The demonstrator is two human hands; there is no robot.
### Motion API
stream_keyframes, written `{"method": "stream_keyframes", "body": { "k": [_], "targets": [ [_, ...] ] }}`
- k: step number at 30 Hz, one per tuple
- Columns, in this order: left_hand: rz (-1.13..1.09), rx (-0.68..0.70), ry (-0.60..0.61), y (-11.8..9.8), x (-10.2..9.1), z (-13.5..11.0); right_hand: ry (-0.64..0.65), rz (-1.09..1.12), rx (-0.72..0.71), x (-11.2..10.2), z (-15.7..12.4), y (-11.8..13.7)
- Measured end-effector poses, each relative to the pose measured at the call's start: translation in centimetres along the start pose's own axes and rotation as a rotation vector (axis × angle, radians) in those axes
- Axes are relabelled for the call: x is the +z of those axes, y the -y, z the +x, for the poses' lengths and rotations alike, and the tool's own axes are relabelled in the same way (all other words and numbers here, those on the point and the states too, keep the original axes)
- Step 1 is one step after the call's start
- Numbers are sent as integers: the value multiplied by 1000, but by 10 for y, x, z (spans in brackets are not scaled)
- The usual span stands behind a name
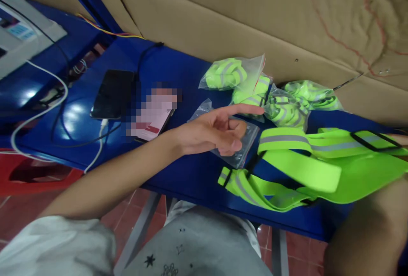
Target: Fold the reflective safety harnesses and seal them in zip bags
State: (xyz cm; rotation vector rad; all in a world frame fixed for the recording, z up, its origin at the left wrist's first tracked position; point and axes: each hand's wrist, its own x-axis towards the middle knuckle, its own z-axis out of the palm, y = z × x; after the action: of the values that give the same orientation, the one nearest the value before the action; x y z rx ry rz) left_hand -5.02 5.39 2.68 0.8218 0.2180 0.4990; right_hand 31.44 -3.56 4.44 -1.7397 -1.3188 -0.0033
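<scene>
My left hand (219, 131) reaches over the blue table with its index finger stretched out and the other fingers loosely curled; nothing is in it. Beneath it lies a clear plastic bag (251, 133) that looks flat. The outstretched fingertip is near several clear bags of neon-green reflective straps (283, 110). An unpacked neon-green reflective vest (357, 174) with grey stripes and black buckles spreads over the table's right part. My right hand (398, 139) shows only as a sliver at the right edge, beside the vest; its fingers are cut off by the frame.
Left of my hand lie a black phone (113, 93) on a white cable and a second phone (156, 114) with a lit, partly blurred screen. Cables run across the blue table (188, 178). Cardboard (223, 16) lines the back. A red stool (38, 174) stands at left.
</scene>
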Motion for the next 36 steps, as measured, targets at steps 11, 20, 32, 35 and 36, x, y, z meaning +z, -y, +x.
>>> {"method": "stream_keyframes", "body": {
  "k": [11,20,32,35,36],
  "targets": [
    [1481,347,51,53,9,4,687,65,-455,-13,-13,23],
    [1924,375,31,55,13,2,732,-332,-487,4,-21,19],
    [1831,448,-17,72,13,1,721,-214,-737,54,-61,35],
    [1659,492,-82,73,17,2,677,31,-642,54,-66,43],
    [1593,493,-131,73,19,1,683,85,-618,54,-66,46]
  ]
}}
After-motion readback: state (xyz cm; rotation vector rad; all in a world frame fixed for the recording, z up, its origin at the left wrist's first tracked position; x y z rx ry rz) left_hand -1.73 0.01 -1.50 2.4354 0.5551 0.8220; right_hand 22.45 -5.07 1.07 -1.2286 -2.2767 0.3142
